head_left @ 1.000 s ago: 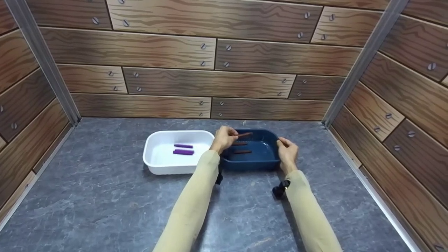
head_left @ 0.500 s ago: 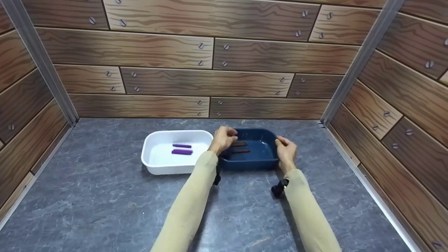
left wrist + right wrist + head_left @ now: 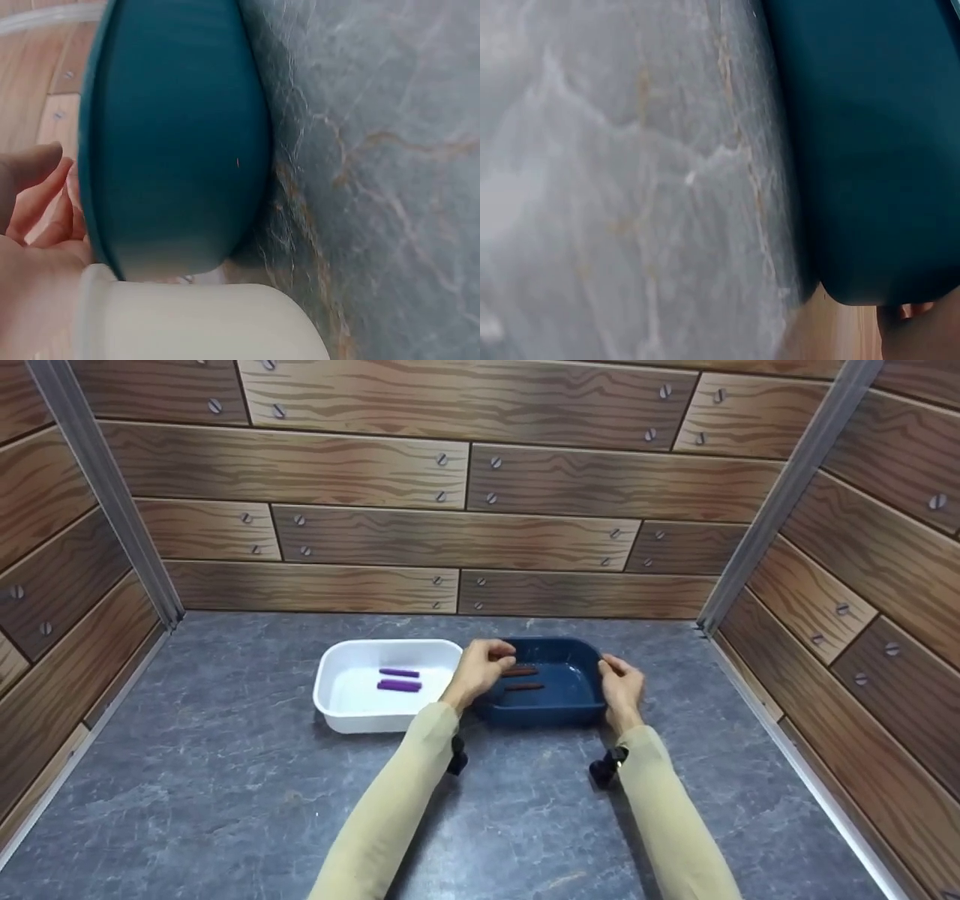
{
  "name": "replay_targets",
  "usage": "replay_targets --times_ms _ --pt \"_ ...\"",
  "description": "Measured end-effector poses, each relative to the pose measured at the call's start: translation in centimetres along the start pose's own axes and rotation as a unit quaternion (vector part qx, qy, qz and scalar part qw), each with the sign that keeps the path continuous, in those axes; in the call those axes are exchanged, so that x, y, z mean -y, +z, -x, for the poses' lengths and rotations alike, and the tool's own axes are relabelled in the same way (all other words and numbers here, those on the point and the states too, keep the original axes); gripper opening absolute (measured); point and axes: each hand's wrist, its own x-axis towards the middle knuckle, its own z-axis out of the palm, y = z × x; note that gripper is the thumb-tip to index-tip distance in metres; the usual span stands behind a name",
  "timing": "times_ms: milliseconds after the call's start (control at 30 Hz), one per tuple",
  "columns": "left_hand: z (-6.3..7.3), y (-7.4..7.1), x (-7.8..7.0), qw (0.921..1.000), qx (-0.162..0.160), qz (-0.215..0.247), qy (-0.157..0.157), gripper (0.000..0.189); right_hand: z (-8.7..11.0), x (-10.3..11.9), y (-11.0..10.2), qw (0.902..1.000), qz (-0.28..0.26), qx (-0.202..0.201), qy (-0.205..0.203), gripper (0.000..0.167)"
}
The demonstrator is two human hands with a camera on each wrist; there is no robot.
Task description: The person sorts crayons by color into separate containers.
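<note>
My left hand (image 3: pixel 478 669) hovers over the left end of a dark blue rectangular dish (image 3: pixel 544 717), next to the white dish (image 3: pixel 379 723). Its fingers and thumb (image 3: pixel 34 166) are loosely bent with nothing visible between them in the left wrist view. Inside the blue dish lie several thin brown sticks (image 3: pixel 525 686), partly hidden by this hand. At the dish's right end my right hand (image 3: pixel 624 690) grips the rim. In the right wrist view, little of that hand (image 3: pixel 926 334) shows past the dish's blue wall (image 3: pixel 877 165).
Several purple sticks (image 3: pixel 399 686) lie in the white dish, which stands against the blue one's left side. Both dishes are on a grey marbled tabletop (image 3: pixel 225 780). Wood-plank panels (image 3: pixel 375 536) enclose the back and sides.
A second ago my left hand pinched a brown stick over the blue dish; now the stick is out of its fingers, which have shifted slightly toward me. My right hand stays on the rim.
</note>
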Motion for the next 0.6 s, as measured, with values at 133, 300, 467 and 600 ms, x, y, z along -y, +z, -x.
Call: replay_targets --times_ms 133,300,467,600 --pt "1.8 0.0 -0.3 0.9996 -0.001 0.028 0.0 0.021 0.1 -0.3 -0.6 0.9999 0.009 0.003 -0.006 0.036" --pt "3.5 -0.5 -0.4 0.9983 -0.011 0.028 0.05 0.021 0.1 -0.6 -1.5 0.9995 0.01 -0.01 -0.029 0.037" --pt "4.8 -2.0 0.2 0.9952 -0.031 0.011 0.093 0.024 0.4 -0.4 -2.2 0.9955 0.057 -0.014 -0.074 0.038" --pt "5.9 -3.5 0.8 0.9937 -0.044 -0.015 0.103 0.026 1.2 0.2 -2.6 0.9742 0.159 -0.021 -0.158 0.038"
